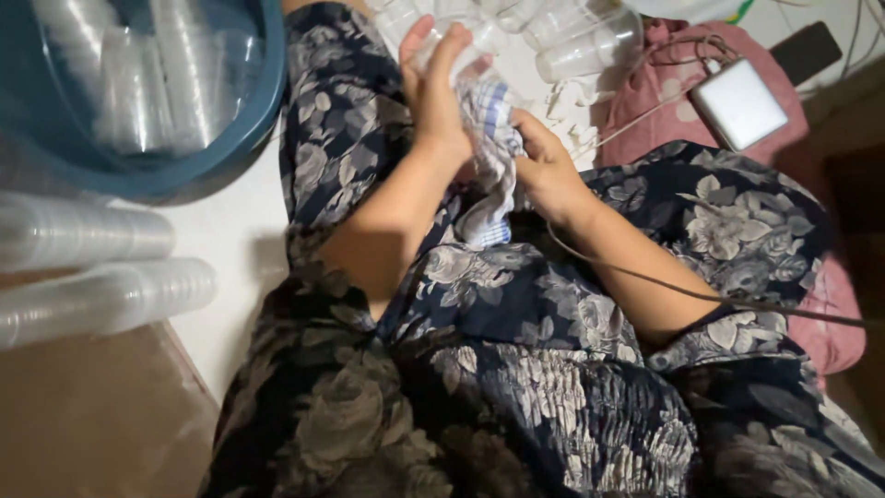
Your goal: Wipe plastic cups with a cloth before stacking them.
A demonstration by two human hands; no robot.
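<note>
My left hand (433, 88) grips a clear plastic cup (461, 57) held over my lap, fingers wrapped around its side. My right hand (544, 166) clutches a blue-and-white checked cloth (493, 157), pressing it against the cup's mouth. The cloth's loose end hangs down over my dark floral dress (516, 369). Both hands are close together, the cloth between them.
A blue plastic basin (253, 111) with stacks of clear cups stands at top left. Two sleeves of stacked clear cups (92, 267) lie at the left. Loose clear cups (581, 37) lie ahead. A white charger block (737, 101) rests on a pink cushion (664, 101); its cable (701, 295) crosses my right arm.
</note>
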